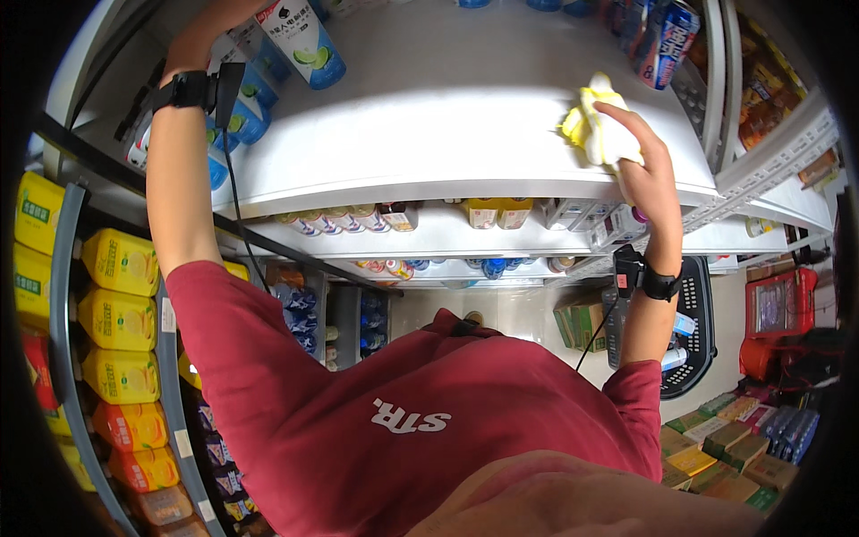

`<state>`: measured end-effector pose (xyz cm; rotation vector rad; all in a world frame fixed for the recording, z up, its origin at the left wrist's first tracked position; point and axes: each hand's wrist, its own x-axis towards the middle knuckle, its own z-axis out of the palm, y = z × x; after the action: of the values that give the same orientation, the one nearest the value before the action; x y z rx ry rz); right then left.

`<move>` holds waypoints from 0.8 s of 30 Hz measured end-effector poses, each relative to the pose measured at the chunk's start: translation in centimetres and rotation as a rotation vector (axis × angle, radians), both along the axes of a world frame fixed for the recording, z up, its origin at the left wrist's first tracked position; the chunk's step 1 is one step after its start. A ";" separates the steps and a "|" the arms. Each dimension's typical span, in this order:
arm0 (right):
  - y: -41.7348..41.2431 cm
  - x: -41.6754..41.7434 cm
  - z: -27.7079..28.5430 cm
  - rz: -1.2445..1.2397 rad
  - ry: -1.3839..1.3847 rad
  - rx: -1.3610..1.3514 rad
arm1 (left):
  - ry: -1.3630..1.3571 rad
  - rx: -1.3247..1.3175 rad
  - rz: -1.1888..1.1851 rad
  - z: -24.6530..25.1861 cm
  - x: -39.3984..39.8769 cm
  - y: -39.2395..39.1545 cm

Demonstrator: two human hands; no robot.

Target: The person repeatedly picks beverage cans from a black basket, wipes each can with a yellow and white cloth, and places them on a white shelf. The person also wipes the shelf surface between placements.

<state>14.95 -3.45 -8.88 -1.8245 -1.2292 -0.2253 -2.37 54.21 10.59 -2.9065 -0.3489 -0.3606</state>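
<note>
My right hand (pixel 647 168) holds a crumpled white and yellow cloth (pixel 604 127) against the white shelf board (pixel 416 127), near its right end. At the upper left my left arm reaches over blue and white drink cartons with lime pictures (pixel 248 111). Only part of my left hand (pixel 225 13) shows at the top edge, beside a tall carton (pixel 305 43); its fingers are out of view, so its hold cannot be told. Blue and red drink cans (pixel 664 47) stand at the shelf's right end.
Lower shelves carry bottles (pixel 369 218) and yellow packs (pixel 500 211). Yellow drink containers (pixel 121 319) fill a rack on the left. A perforated metal upright (pixel 772 158) rises at the right. On the floor are a black basket (pixel 701 335), green cartons (pixel 580 322) and stacked boxes (pixel 721 450).
</note>
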 end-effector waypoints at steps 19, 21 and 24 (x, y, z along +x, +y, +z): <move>-0.1 0.2 -0.2 0.044 0.007 -0.021 | -0.079 -0.056 0.587 1.1 -10.9 -15.9; -0.1 0.2 -0.1 0.041 0.026 -0.034 | -0.137 -0.111 0.576 0.9 -13.6 -13.4; -0.1 0.1 0.0 0.056 0.031 -0.039 | -0.080 0.136 0.125 0.6 -16.2 -9.3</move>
<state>15.05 -3.53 -8.85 -1.8173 -1.2694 -0.1416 -18.58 44.91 11.24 -2.7273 -0.4951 -0.4627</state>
